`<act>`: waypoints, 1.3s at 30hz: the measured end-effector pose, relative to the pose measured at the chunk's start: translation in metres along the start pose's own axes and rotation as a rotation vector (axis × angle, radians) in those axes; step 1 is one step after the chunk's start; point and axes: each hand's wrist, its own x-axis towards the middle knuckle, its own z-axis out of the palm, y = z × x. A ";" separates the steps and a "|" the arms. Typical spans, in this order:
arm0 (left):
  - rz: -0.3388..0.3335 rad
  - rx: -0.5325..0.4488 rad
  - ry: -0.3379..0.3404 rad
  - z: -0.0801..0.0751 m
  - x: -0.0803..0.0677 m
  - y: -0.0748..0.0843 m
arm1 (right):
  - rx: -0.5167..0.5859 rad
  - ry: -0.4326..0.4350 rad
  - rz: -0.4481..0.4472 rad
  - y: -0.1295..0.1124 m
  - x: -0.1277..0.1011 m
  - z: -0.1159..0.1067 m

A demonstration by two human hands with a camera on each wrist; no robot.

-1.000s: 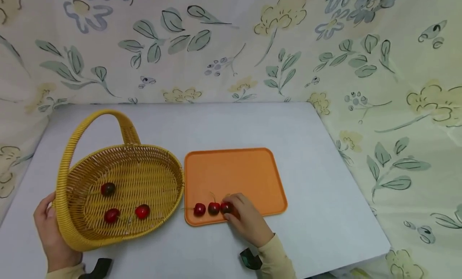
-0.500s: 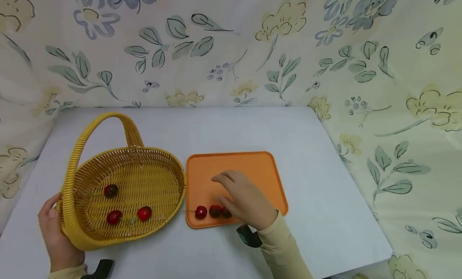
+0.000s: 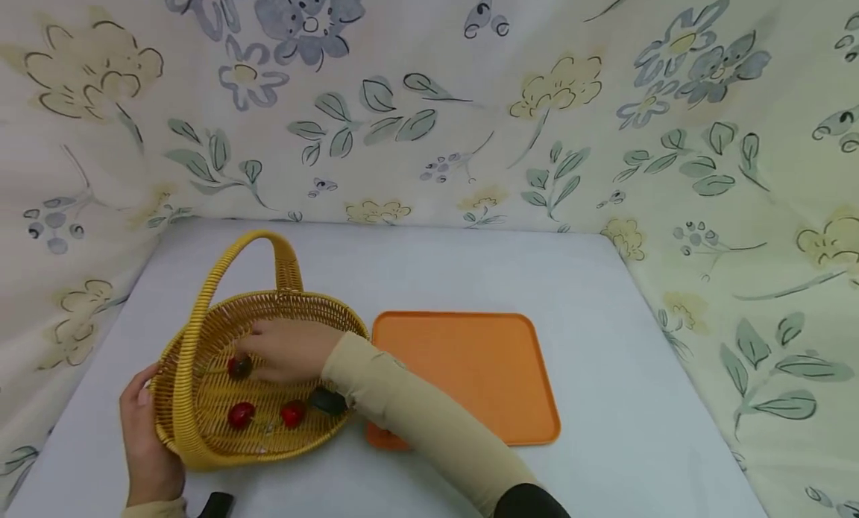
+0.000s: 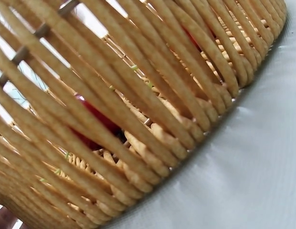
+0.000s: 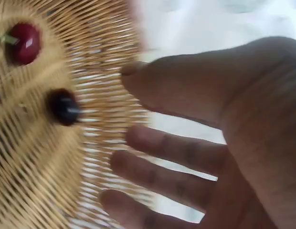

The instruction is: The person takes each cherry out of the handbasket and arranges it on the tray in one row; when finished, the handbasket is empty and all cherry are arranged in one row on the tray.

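The yellow wicker basket (image 3: 221, 440) stands on the left of the table, its arched handle (image 3: 208, 287) upright. At its left side my left hand (image 3: 146, 436) holds the basket wall; in the left wrist view the wicker weave fills most of the picture. My right hand (image 3: 291, 348) reaches into the basket. In the right wrist view its fingers are spread, with nothing between them. A dark cherry (image 3: 239, 367) lies by its fingertips. Two red cherries, one left (image 3: 241, 415) and one right (image 3: 292, 414), lie nearer the front.
An orange tray (image 3: 470, 376) lies right of the basket. The right forearm (image 3: 436, 421) crosses its lower left part and hides what lies there. The white table (image 3: 604, 399) meets a flowered cloth (image 3: 429, 168) behind.
My right hand has left the cherries on the tray and moved left into the basket. The left hand stays at the basket's side. The head view has shifted.
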 end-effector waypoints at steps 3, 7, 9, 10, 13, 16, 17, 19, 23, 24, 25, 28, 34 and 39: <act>0.003 0.036 -0.026 0.004 -0.001 0.000 | -0.059 -0.059 0.038 0.001 0.031 0.014; -0.010 0.063 -0.038 0.008 -0.001 0.001 | -0.068 -0.110 0.075 -0.001 0.053 0.028; -0.011 0.075 -0.041 0.009 -0.001 0.001 | -0.059 -0.146 0.101 -0.002 0.058 0.031; -0.012 0.083 -0.045 0.010 -0.002 0.001 | -0.057 -0.159 0.110 -0.003 0.060 0.033; -0.008 0.104 -0.052 0.012 -0.001 0.000 | -0.080 -0.189 0.149 -0.005 0.063 0.038; -0.009 0.111 -0.050 0.012 0.000 0.001 | -0.090 -0.173 0.153 -0.006 0.063 0.042; -0.009 0.111 -0.049 0.012 0.000 0.001 | -0.082 -0.167 0.157 -0.006 0.063 0.042; -0.012 0.108 -0.046 0.012 0.001 0.002 | -0.071 -0.158 0.155 -0.006 0.063 0.042; -0.014 0.098 -0.040 0.011 0.002 0.003 | -0.048 -0.140 0.126 -0.004 0.058 0.034; -0.019 0.097 -0.035 0.010 0.002 0.003 | -0.045 -0.125 0.109 -0.002 0.055 0.031; -0.024 0.098 -0.029 0.009 0.001 0.002 | -0.029 -0.109 0.098 -0.001 0.051 0.027; -0.045 0.092 -0.005 0.003 0.001 0.001 | 0.029 -0.025 0.071 0.005 0.034 0.014; -0.059 0.032 0.053 -0.001 0.002 -0.003 | 0.136 0.257 0.106 0.028 -0.036 -0.007; -0.051 -0.058 0.052 -0.002 0.002 -0.005 | 0.288 0.492 0.175 0.048 -0.116 -0.002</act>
